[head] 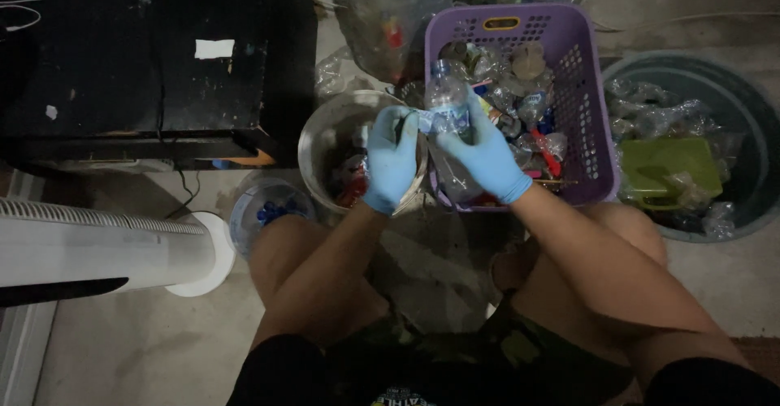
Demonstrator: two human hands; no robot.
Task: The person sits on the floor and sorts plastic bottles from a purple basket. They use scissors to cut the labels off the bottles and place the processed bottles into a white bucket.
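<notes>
Both gloved hands, left hand (391, 161) and right hand (486, 156), are gripping a clear plastic bottle (448, 97); purple basket (595, 142) lying at 1 o'clock, metal bucket (325, 134) at 11.

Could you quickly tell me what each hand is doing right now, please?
Left hand: closed on the label of the clear plastic bottle.
Right hand: closed around that bottle.

Both hands, left (391, 165) and right (486, 158), wear light blue gloves. Plastic bottle (448, 97): clear, with blue label. Laundry basket (597, 130): purple, perforated in a dot pattern, orange-yellow handle insert. Bucket (325, 134): grey metal. Tub (743, 105): dark grey-green, holding a lime green lid (668, 166). Cabinet (154, 57): black. Fan base (89, 248): white. Shorts (504, 349): camouflage.
</notes>
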